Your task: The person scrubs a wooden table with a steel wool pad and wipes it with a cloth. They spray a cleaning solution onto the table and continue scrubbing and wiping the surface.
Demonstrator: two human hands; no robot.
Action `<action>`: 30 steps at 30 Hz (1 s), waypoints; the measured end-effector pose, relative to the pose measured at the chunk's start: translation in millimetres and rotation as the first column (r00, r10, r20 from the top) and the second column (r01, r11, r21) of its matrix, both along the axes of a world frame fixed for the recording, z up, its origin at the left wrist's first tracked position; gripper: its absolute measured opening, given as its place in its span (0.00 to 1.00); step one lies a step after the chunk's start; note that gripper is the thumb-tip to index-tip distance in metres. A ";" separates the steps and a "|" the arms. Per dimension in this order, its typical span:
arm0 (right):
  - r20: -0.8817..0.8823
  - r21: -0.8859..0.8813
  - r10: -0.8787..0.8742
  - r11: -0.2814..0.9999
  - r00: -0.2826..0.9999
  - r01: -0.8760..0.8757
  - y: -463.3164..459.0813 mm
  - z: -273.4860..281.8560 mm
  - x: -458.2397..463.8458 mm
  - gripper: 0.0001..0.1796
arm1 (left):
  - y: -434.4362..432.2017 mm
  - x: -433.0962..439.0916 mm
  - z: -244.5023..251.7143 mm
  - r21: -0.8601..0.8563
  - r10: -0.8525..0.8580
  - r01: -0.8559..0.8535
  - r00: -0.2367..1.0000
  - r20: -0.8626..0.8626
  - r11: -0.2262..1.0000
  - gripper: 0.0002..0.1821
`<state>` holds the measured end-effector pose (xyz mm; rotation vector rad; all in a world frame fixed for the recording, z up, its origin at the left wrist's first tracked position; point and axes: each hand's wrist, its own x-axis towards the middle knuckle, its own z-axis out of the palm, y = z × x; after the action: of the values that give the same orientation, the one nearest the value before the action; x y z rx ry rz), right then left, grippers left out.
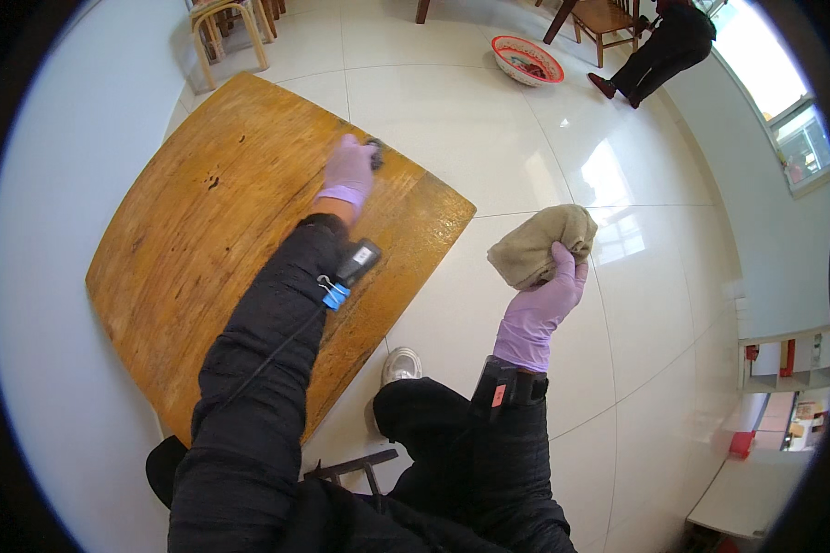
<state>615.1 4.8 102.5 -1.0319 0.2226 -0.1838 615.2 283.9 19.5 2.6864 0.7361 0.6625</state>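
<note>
My left hand [348, 169], in a light purple glove and slightly blurred, is over the far edge of a worn wooden tabletop [200, 228]. It is closed on a small dark scrubbing pad [375, 153], mostly hidden by the fingers, so its exact kind is unclear. My right hand [552, 290], gloved the same way, holds a folded olive-brown cloth [543, 245] above the tiled floor, to the right of the tabletop. The wood bears dark marks and looks wet and shiny near its right corner.
A red-rimmed basin [528, 61] with cloth inside stands on the floor ahead. A person in dark trousers [664, 52] stands beside a wooden chair [602, 21]. Stacked stools [232, 31] are by the left wall. A white table [747, 494] is at lower right.
</note>
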 end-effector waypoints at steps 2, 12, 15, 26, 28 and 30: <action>0.041 0.000 0.015 1.000 0.999 -0.015 1.7 0.2 -0.2 0.22 | -0.6 2.3 -2.0 -0.047 0.018 -0.014 0.997 0.080 0.999 0.08; 0.044 -0.017 0.092 0.996 0.995 -0.092 13.7 9.9 -14.5 0.19 | -128.2 -27.4 -6.1 -0.116 -0.592 0.623 0.776 0.216 0.774 0.07; 0.014 -0.013 0.051 0.999 0.999 -0.051 8.7 10.8 -13.3 0.19 | -98.3 -75.7 3.3 -0.526 -0.491 0.530 0.841 0.226 0.665 0.07; 0.088 0.071 0.063 0.995 0.994 -0.069 17.3 29.3 -20.8 0.20 | -108.6 -49.5 -5.0 -0.356 -0.375 0.434 0.899 0.225 0.828 0.06; 0.051 0.073 0.064 0.995 0.997 -0.067 16.8 32.8 -22.8 0.20 | -119.8 -73.9 -4.5 -0.129 -0.579 0.616 0.780 0.240 0.777 0.05; 0.084 0.082 0.069 0.994 0.994 -0.076 15.7 33.8 -22.5 0.20 | -114.2 -110.0 -2.0 -0.077 -0.679 0.709 0.697 0.230 0.701 0.05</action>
<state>592.6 20.5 136.3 -0.9443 0.1182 -0.1489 505.3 169.8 17.5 2.4190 -0.2955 0.5888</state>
